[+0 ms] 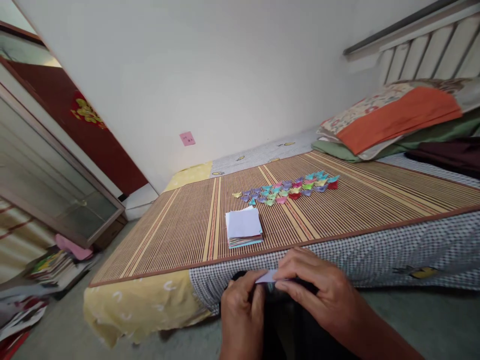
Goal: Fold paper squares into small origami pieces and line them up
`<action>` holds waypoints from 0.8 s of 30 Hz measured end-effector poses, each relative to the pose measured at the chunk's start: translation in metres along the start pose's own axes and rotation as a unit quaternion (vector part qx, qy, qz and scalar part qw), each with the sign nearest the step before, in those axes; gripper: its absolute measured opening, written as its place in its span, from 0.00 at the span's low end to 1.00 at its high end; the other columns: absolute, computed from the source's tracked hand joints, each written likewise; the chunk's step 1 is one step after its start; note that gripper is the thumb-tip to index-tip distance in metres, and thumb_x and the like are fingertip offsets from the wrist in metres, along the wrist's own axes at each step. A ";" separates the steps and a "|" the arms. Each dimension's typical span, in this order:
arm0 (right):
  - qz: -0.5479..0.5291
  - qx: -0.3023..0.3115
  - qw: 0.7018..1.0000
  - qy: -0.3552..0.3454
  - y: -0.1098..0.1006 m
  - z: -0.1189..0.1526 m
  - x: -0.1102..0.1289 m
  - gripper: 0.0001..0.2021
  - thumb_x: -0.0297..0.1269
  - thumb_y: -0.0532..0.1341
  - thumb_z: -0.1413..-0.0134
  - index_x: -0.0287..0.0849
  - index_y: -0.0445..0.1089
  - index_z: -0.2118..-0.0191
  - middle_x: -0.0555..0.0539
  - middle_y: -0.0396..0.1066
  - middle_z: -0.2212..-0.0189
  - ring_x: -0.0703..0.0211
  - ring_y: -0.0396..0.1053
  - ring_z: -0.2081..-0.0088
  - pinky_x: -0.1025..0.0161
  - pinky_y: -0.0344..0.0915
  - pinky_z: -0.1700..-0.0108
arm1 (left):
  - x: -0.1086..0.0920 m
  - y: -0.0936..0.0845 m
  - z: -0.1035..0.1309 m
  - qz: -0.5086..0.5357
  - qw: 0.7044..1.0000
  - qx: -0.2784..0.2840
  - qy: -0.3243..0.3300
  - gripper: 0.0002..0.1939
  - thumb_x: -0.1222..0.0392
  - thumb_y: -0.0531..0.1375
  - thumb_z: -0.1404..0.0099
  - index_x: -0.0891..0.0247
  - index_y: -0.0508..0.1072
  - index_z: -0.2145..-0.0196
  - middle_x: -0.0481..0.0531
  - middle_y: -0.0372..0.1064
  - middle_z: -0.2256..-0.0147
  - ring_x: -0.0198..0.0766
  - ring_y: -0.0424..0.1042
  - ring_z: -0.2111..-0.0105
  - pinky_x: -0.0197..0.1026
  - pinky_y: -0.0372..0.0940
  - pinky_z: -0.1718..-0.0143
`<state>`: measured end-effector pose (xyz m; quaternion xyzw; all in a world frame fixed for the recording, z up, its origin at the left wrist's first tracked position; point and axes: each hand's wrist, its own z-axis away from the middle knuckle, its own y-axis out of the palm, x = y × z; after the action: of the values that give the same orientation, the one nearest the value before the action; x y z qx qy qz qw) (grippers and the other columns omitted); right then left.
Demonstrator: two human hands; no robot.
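Observation:
A small folded piece of pale lilac paper [267,276] is held between both hands, just in front of the bed's near edge. My left hand [243,305] pinches its left end between thumb and forefinger. The right end lies between the thumb and fingers of my right hand [313,282]. Beyond the hands, a stack of square paper [243,223] with a pale lilac sheet on top rests on the striped mat. Several small folded paper pieces [295,190] in many colours are laid out in slanting rows behind the stack.
The striped bamboo mat [187,225] covers the bed, over checked and yellow cloth. Pillows with an orange panel [401,120] lie at the back right. A white wall [225,75] stands behind the bed. Magazines [54,267] are piled low at the left.

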<state>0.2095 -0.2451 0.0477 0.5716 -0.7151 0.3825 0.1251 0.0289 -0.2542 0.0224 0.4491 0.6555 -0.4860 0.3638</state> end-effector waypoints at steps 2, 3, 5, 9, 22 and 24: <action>0.022 -0.001 0.999 -0.050 0.003 0.005 0.000 0.07 0.26 0.61 0.35 0.44 0.73 0.64 0.50 0.75 0.70 0.58 0.72 0.65 0.62 0.67 0.61 | 0.002 -0.003 0.000 -0.002 1.000 0.002 -0.018 0.13 0.63 0.64 0.36 0.54 0.86 0.57 0.54 0.81 0.68 0.47 0.76 0.66 0.43 0.67 0.55; 0.035 0.002 0.997 -0.073 0.005 0.007 0.000 0.08 0.25 0.60 0.35 0.44 0.72 0.64 0.50 0.75 0.70 0.58 0.72 0.66 0.62 0.67 0.61 | 0.002 -0.003 0.001 0.015 0.999 0.007 -0.027 0.13 0.62 0.63 0.35 0.55 0.86 0.56 0.54 0.81 0.68 0.48 0.76 0.65 0.43 0.68 0.56; 0.059 0.011 0.993 -0.105 0.006 0.012 0.001 0.09 0.23 0.59 0.35 0.44 0.72 0.61 0.49 0.75 0.69 0.58 0.71 0.66 0.60 0.66 0.62 | 0.000 -0.003 0.003 0.079 0.995 0.019 -0.054 0.12 0.61 0.63 0.36 0.59 0.86 0.58 0.55 0.82 0.65 0.49 0.77 0.62 0.42 0.68 0.55; 0.101 0.019 0.987 -0.128 0.012 0.019 -0.001 0.10 0.23 0.55 0.34 0.43 0.71 0.58 0.48 0.77 0.67 0.57 0.72 0.65 0.59 0.64 0.61 | -0.003 -0.001 0.006 0.235 0.962 0.017 -0.139 0.15 0.59 0.64 0.39 0.65 0.85 0.56 0.54 0.79 0.71 0.42 0.75 0.69 0.38 0.68 0.63; 0.067 -0.122 0.988 0.069 0.024 0.029 -0.011 0.08 0.32 0.62 0.37 0.45 0.71 0.69 0.43 0.74 0.54 0.50 0.74 0.53 0.59 0.70 0.53 | -0.010 0.013 0.012 0.279 0.949 -0.066 -0.134 0.15 0.48 0.71 0.42 0.64 0.81 0.68 0.54 0.79 0.69 0.42 0.78 0.71 0.37 0.71 0.68; 0.028 -0.102 0.990 0.098 0.024 0.028 -0.011 0.09 0.33 0.61 0.37 0.45 0.69 0.70 0.46 0.75 0.60 0.54 0.75 0.58 0.62 0.70 0.57 | -0.012 0.017 0.015 0.289 0.946 -0.085 -0.122 0.16 0.48 0.71 0.42 0.63 0.76 0.70 0.51 0.76 0.73 0.39 0.77 0.73 0.35 0.69 0.70</action>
<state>0.1986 -0.2548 0.0126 0.4954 -0.7504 0.3651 0.2412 0.0492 -0.2689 0.0240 0.5237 0.4868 -0.3538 0.6029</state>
